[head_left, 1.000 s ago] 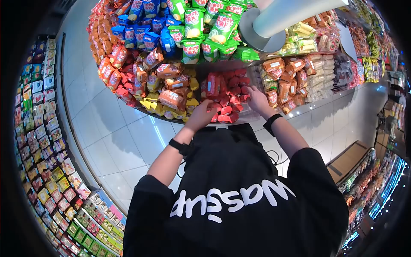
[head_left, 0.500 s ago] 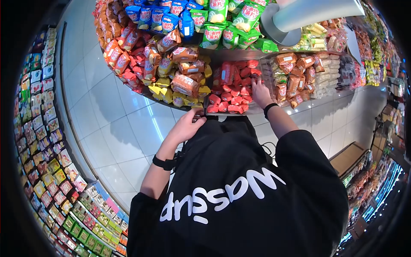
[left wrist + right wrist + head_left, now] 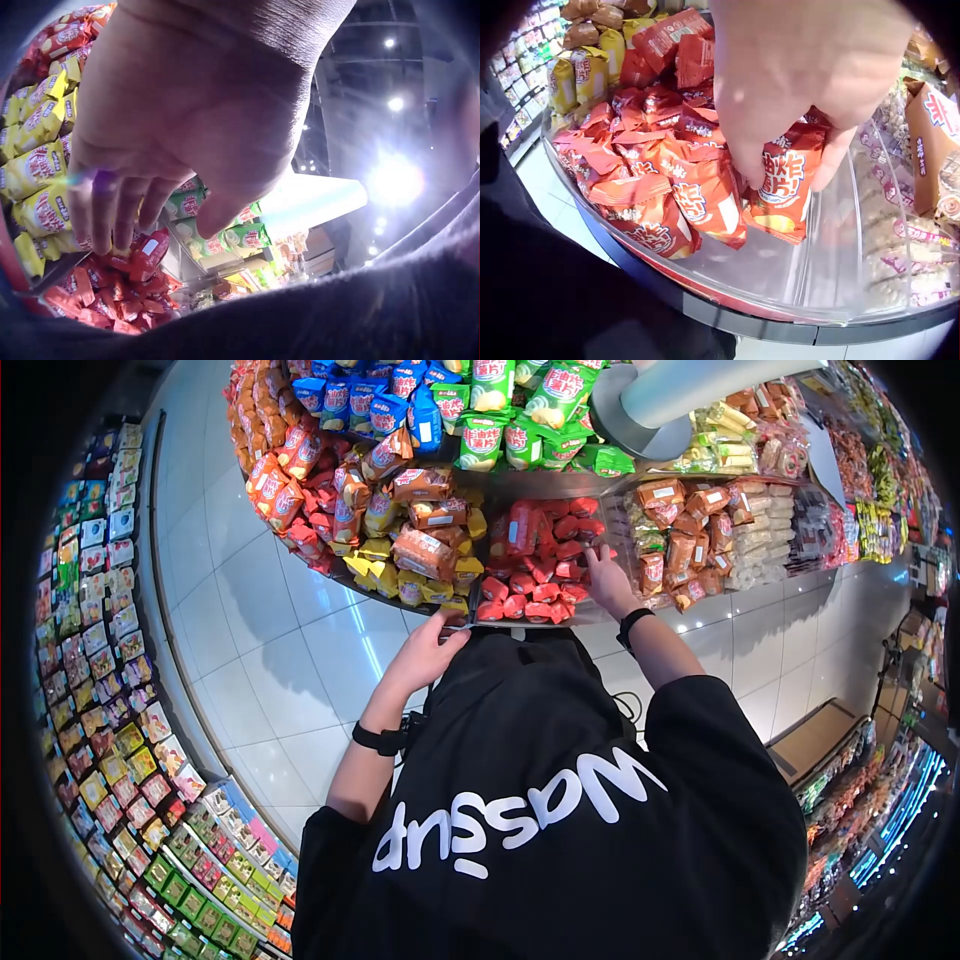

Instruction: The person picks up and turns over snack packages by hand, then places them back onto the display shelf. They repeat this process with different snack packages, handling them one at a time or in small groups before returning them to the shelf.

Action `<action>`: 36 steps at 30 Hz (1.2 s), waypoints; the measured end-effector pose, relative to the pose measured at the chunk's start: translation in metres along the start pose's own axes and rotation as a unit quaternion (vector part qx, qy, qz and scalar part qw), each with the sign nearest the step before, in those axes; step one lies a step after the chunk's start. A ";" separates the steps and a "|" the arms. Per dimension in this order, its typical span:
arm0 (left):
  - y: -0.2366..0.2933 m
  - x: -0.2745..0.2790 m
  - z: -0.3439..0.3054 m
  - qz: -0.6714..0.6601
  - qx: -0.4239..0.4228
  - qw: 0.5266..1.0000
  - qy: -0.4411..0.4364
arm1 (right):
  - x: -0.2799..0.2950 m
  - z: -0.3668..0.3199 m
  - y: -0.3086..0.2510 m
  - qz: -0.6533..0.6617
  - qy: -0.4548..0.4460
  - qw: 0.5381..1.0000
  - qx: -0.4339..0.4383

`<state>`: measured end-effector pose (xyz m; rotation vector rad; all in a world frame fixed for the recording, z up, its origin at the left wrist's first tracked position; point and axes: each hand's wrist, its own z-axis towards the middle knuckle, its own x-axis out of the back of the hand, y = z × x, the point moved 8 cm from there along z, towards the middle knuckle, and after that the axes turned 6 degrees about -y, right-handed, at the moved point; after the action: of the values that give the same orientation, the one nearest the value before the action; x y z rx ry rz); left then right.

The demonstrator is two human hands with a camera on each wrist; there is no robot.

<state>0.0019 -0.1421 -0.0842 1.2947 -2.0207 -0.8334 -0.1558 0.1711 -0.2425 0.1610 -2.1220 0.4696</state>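
Small red snack packs lie in a clear-walled compartment at the counter's front. My right hand is over its right side; in the right wrist view the thumb and fingers of that hand pinch one red pack held upright beside the pile. At the front rim, by the corner between the yellow packs and the red ones, is my left hand, its fingers extended. The left wrist view shows this hand with fingers loosely straight and nothing visibly held; the rim contact is unclear.
Brown-wrapped packs sit left of the red compartment, and others to its right. Blue and green bags fill the tier behind, near a pale post. Shelves of packages line the far left beyond the tiled floor.
My left hand has moved off the red packs toward the body, to the front rim. The right hand remains over the right side of the compartment. The counter has shifted slightly in view.
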 end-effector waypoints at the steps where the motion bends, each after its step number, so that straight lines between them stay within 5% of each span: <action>1: 0.006 -0.004 0.001 0.001 0.003 1.000 0.003 | 0.002 -0.002 0.001 0.004 0.003 1.000 0.015; 12: 0.063 -0.066 0.029 0.020 -0.043 0.998 0.030 | 0.125 -0.081 -0.001 0.130 0.085 0.977 0.149; 18: 0.100 -0.096 0.048 -0.138 -0.123 0.983 0.010 | 0.208 -0.156 -0.022 0.537 -0.112 0.796 0.255; 21: 0.155 -0.128 0.028 -0.308 -0.115 0.937 -0.120 | 0.242 -0.188 -0.045 0.445 -0.101 0.795 0.399; 25: 0.202 -0.151 0.007 -0.208 -0.198 0.952 -0.109 | 0.270 -0.218 -0.067 0.310 -0.059 0.828 0.464; 29: 0.224 -0.135 -0.016 -0.087 -0.320 0.942 0.059 | 0.271 -0.220 -0.051 0.480 -0.051 0.781 0.396; 33: 0.239 -0.128 -0.048 -0.153 -0.319 0.919 0.174 | 0.271 -0.221 -0.036 0.505 -0.104 0.772 0.371; 36: 0.239 -0.122 -0.055 -0.073 -0.346 0.904 0.241 | 0.273 -0.217 -0.024 0.528 -0.101 0.752 0.382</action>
<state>-0.0459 0.0389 0.1153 1.0884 -1.0932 -1.0454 -0.1347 0.2509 0.0970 -0.6082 -1.9049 2.0609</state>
